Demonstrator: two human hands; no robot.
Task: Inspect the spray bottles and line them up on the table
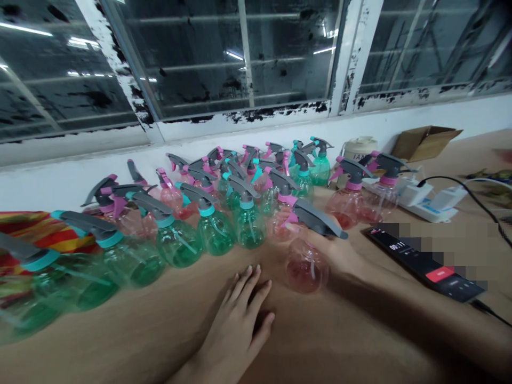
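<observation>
A pink spray bottle (pixel 306 269) with a grey and pink trigger head is in my right hand (pixel 334 246), whose fingers wrap round its neck under the head. Flat on the table (pixel 160 330) lies my left hand (pixel 240 314), fingers stretched out and holding nothing. Just beyond it stand a green spray bottle (pixel 251 226) and another green spray bottle (pixel 218 232), both with turquoise collars. Behind my right hand, a pink spray bottle (pixel 280 218) is partly hidden. Whether the held bottle touches the table I cannot tell.
Several more green and pink bottles crowd toward the wall (pixel 200 138). On the right are two pink bottles (pixel 347 205), a power strip (pixel 430 205) with cables, a phone (pixel 424 261) showing a timer, and an opened cardboard box (pixel 424 143). Striped cloth (pixel 60 234) lies at left.
</observation>
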